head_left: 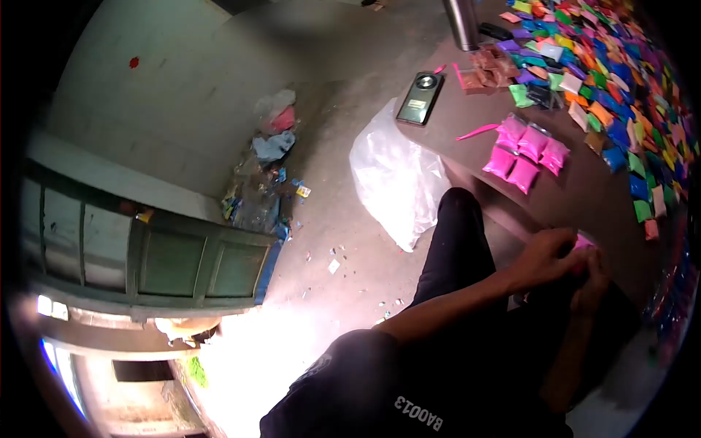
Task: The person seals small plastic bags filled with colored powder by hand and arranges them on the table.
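Near the table's front edge my two hands come together. My left hand (551, 255) has its fingers closed on a small bright pink packet (583, 242). My right hand (590, 283) grips the same packet from the other side, and the fingers hide most of it. Farther up on the brown table (467, 139) lies a cluster of several pink packets (527, 152), filled plump in clear film. A thin pink strip (478, 133) sticks out to their left.
Many small coloured packets (613, 95) cover the table's right side. Brown packets (491, 69), a phone (420, 98) and a steel bottle (461, 25) lie or stand at the back. A translucent plastic bag (398, 179) is beside the table. Litter (259, 182) lies along the wall.
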The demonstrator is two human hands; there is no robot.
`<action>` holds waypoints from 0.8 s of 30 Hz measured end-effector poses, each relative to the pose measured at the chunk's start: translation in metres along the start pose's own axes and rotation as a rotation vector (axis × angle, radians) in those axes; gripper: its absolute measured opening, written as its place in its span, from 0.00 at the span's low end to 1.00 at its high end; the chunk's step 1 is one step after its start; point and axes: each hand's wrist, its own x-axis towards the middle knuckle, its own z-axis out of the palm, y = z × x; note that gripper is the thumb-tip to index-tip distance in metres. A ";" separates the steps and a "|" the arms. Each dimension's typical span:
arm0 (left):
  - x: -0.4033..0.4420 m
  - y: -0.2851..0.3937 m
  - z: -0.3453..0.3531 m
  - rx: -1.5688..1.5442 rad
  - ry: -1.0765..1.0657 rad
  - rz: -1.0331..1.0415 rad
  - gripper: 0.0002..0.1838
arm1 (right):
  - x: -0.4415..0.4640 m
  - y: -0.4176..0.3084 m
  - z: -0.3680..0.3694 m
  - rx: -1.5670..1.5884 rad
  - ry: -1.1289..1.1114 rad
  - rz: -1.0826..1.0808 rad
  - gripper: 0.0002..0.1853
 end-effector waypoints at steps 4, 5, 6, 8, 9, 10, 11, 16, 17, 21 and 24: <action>0.021 -0.013 0.025 -0.013 0.049 0.041 0.19 | 0.022 -0.002 -0.035 -0.503 -0.035 -0.197 0.16; 0.027 -0.020 0.034 -0.070 0.063 0.030 0.19 | 0.028 -0.002 -0.042 -0.620 -0.044 -0.267 0.18; 0.031 -0.024 0.040 -0.127 0.075 0.019 0.19 | 0.034 -0.003 -0.045 -0.736 -0.045 -0.340 0.20; 0.043 -0.023 0.047 -0.128 0.083 0.047 0.18 | 0.044 -0.024 -0.043 -1.334 -0.083 -0.880 0.28; 0.050 -0.022 0.049 -0.128 0.088 0.079 0.17 | 0.048 -0.034 -0.041 -1.493 -0.073 -1.009 0.32; 0.057 -0.023 0.054 -0.132 0.092 0.093 0.17 | 0.052 -0.043 -0.040 -1.635 -0.047 -1.148 0.35; 0.061 -0.026 0.054 -0.121 0.104 0.098 0.18 | 0.061 -0.050 -0.041 -1.741 -0.039 -1.214 0.33; 0.087 -0.049 0.069 -0.046 0.080 0.074 0.21 | 0.069 -0.055 -0.030 -1.851 0.018 -1.177 0.24; 0.092 -0.057 0.071 -0.024 0.056 0.062 0.22 | 0.068 -0.051 -0.026 -1.847 0.033 -1.138 0.23; 0.096 -0.033 0.065 0.068 -0.042 -0.018 0.21 | 0.062 -0.043 -0.013 -1.706 0.077 -0.979 0.22; 0.097 -0.023 0.061 0.095 -0.127 -0.058 0.21 | 0.057 -0.059 0.006 -1.173 0.103 -0.714 0.12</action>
